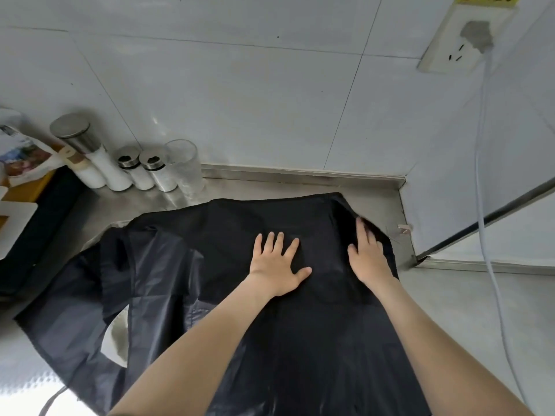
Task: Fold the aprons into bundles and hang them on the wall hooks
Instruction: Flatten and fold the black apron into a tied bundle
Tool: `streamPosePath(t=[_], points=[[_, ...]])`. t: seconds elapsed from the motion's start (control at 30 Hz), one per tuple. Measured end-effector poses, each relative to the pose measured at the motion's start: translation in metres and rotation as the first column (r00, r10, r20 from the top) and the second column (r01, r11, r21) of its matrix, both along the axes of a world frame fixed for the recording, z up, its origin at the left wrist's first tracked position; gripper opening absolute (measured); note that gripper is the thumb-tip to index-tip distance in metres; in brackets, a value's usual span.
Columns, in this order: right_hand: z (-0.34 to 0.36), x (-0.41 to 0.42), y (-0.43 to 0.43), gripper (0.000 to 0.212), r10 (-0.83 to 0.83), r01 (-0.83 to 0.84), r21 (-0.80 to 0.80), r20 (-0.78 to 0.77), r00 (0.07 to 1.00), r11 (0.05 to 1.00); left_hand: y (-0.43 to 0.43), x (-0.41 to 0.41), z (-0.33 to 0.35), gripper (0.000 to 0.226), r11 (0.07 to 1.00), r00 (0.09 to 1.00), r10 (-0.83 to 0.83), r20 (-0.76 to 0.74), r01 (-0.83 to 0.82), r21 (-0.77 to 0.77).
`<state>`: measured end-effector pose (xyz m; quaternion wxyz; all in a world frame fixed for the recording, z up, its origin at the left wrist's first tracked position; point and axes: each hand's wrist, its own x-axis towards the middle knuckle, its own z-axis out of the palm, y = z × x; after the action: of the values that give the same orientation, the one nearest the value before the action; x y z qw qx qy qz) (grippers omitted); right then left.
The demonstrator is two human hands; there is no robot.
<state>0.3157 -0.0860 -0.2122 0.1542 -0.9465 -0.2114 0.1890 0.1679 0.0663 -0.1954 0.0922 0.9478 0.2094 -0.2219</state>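
on the steel counter (372,202), from its back right corner to the front edge:

- one black apron (228,235), thin and slightly glossy, spread flat over most of the bare surface. its right side is doubled over into a darker layer. its left part lies looser and wrinkled, reaching toward the counter's left edge. a thin strap trails off the front left.
- left hand (277,265): palm down on the middle of the apron, fingers straight and fanned wide, thumb out to the side, pressing the cloth and holding nothing.
- right hand (368,256): palm down just beside the left hand and apart from it, fingers straight and close together, lying along the apron's right folded edge. whether the fingertips tuck under the fold cannot be told.

along the back edge, left of the apron:

- one tall jar (90,151) with a steel lid and white contents.
- two small steel-topped shakers (132,169).
- one clear ribbed glass (183,166), nearest the apron and not touching it.
- one printed packet (21,151) at the far left.

on the tiled wall (240,100), upper right:

- one wall socket (450,52) with a grey plug in it.
- one white cable (483,175) hanging down from the plug.
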Motion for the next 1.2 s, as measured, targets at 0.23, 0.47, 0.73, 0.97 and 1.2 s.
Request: streamPosePath(t=[0.23,0.47,0.73,0.97,1.2], points=[[0.009,-0.002,0.026,0.061,0.062,-0.060,0.027,-0.059,0.996,0.998,0.002,0.003,-0.011,0.073,0.999,1.000,-0.013,-0.023,0.012,-0.049],[0.035,-0.115,0.063,0.056,0.473,-0.475,0.045,0.061,0.879,0.879,0.025,-0.019,0.020,0.046,0.945,0.828,0.292,0.479,-0.173,-0.277],[0.055,-0.205,0.098,0.065,0.738,-0.743,0.044,0.093,0.668,0.668,0.070,-0.141,0.034,0.028,0.708,0.328,0.553,0.766,-0.670,-0.225],[0.020,-0.228,0.112,0.068,0.783,-0.756,-0.211,0.113,0.611,0.620,0.102,-0.228,0.031,0.061,0.129,0.228,0.966,-0.123,-0.834,-0.537],[0.016,-0.234,0.116,0.069,0.767,-0.707,-0.320,0.120,0.630,0.631,0.108,-0.254,0.018,0.070,0.169,0.329,0.927,-0.181,-0.796,-0.581]])
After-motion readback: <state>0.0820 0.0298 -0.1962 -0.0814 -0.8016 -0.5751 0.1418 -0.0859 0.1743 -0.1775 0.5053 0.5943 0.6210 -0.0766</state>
